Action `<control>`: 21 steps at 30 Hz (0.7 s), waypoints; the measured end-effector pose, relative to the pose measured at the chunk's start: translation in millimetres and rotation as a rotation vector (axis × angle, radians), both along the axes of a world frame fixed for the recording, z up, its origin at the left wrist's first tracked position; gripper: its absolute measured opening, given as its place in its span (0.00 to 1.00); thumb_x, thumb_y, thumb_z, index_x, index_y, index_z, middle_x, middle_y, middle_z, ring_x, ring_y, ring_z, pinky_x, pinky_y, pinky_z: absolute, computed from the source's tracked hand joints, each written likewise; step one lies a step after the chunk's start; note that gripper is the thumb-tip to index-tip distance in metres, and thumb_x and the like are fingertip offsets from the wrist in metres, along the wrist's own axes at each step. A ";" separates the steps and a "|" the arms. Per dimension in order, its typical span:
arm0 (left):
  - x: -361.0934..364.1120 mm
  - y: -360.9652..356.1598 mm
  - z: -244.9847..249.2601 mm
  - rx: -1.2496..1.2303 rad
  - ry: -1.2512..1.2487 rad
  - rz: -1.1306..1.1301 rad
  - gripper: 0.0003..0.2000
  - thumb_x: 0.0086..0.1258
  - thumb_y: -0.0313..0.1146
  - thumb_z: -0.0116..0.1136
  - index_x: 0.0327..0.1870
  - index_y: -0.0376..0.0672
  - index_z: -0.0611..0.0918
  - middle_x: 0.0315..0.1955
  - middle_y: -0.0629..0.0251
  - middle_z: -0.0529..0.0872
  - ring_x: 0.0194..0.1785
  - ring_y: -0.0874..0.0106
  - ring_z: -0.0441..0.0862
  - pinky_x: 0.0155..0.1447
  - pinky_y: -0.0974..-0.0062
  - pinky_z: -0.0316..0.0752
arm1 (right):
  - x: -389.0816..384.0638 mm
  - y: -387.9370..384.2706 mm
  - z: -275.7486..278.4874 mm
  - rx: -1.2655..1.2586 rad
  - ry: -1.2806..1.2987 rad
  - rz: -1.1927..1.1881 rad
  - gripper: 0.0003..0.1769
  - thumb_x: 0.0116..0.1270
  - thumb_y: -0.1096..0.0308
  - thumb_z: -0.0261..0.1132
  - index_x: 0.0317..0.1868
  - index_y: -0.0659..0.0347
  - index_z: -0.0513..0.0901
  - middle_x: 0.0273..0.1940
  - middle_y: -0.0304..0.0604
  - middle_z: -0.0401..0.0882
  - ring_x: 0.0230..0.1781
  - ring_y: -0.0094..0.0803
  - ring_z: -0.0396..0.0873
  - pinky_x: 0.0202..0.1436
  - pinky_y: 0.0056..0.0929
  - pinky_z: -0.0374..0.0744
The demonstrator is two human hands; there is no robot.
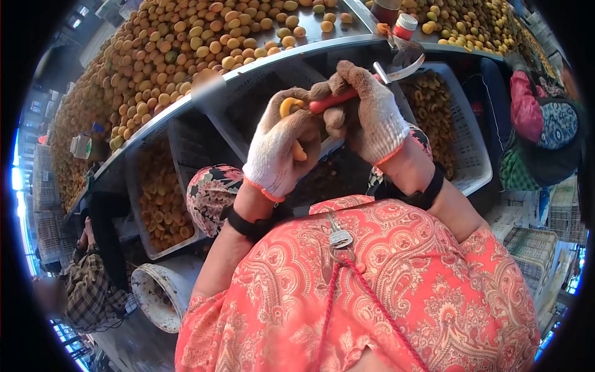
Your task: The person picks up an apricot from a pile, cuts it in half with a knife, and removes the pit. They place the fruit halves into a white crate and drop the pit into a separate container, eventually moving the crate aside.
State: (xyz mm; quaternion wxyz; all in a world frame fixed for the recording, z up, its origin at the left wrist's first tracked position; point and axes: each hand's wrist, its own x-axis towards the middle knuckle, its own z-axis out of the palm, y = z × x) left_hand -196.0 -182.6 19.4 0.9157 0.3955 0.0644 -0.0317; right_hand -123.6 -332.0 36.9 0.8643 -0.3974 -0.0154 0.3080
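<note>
Both my hands wear white knit gloves stained brown, and they meet in front of my chest. My left hand is closed around a cut apricot; orange flesh shows at the thumb and again lower at the palm. My right hand grips a red-handled knife. The handle's end points at my left hand, while a metal neck and what looks like a curved blade stick out on the far side, toward the ledge. Part of the apricot is hidden by the glove.
Beyond a metal ledge lies a large heap of apricots. Crates of cut apricots stand below at left and right. A red-lidded jar sits at the ledge. A white bucket and other people flank me.
</note>
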 end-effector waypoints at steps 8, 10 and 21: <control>32.1 7.4 -36.9 -0.221 0.050 -0.069 0.14 0.78 0.40 0.56 0.57 0.44 0.76 0.35 0.69 0.79 0.30 0.80 0.74 0.30 0.82 0.69 | 42.3 6.8 -49.6 0.208 0.484 0.016 0.11 0.76 0.59 0.58 0.38 0.56 0.75 0.35 0.45 0.82 0.24 0.31 0.78 0.20 0.24 0.78; 40.8 5.4 -37.7 -0.243 0.218 -0.001 0.17 0.77 0.46 0.57 0.57 0.44 0.77 0.39 0.67 0.83 0.30 0.77 0.78 0.30 0.81 0.71 | 49.2 10.7 -60.7 0.203 0.581 -0.034 0.11 0.75 0.59 0.58 0.39 0.57 0.74 0.36 0.45 0.82 0.23 0.31 0.78 0.19 0.24 0.78; 63.4 10.5 -64.5 -0.472 0.405 0.060 0.16 0.76 0.45 0.54 0.52 0.41 0.79 0.34 0.62 0.85 0.29 0.71 0.81 0.25 0.83 0.70 | 60.5 28.1 -77.6 0.178 0.553 -0.237 0.14 0.77 0.57 0.58 0.35 0.56 0.77 0.43 0.48 0.85 0.30 0.38 0.83 0.25 0.32 0.84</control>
